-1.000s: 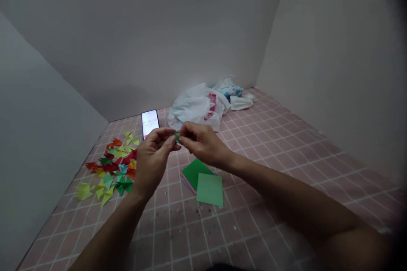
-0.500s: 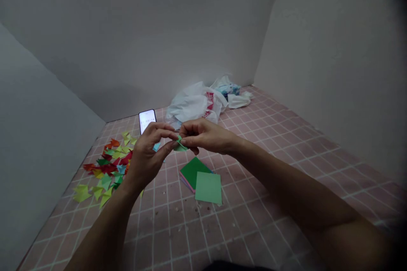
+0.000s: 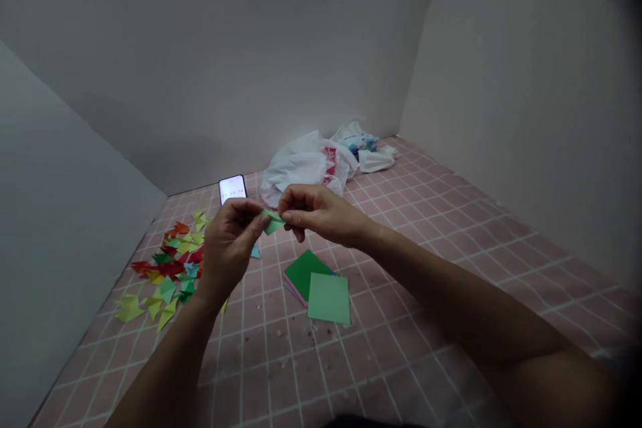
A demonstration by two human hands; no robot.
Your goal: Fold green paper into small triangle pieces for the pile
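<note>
A small folded piece of light green origami paper (image 3: pixel 273 222) is held up between my two hands above the tiled floor. My left hand (image 3: pixel 233 231) pinches its left end between thumb and fingers. At the right end, the thumb and forefinger of my right hand (image 3: pixel 318 212) are closed on it. Fingers cover part of the folds. Below lies a stack of square paper with a dark green sheet (image 3: pixel 307 271) on top, and a light green sheet (image 3: pixel 328 297) overlaps its lower right corner.
Many folded paper pieces (image 3: pixel 173 267) in red, yellow, green and blue lie left of my left hand. A lit phone (image 3: pixel 232 187) leans near the back wall. Crumpled white plastic bags (image 3: pixel 295 164) rest against that wall. Small scraps dot the pink tiles (image 3: pixel 301 374).
My left hand has shifted slightly left and its fingers have curled in closer on the paper. More of the folded green paper now shows between the hands.
</note>
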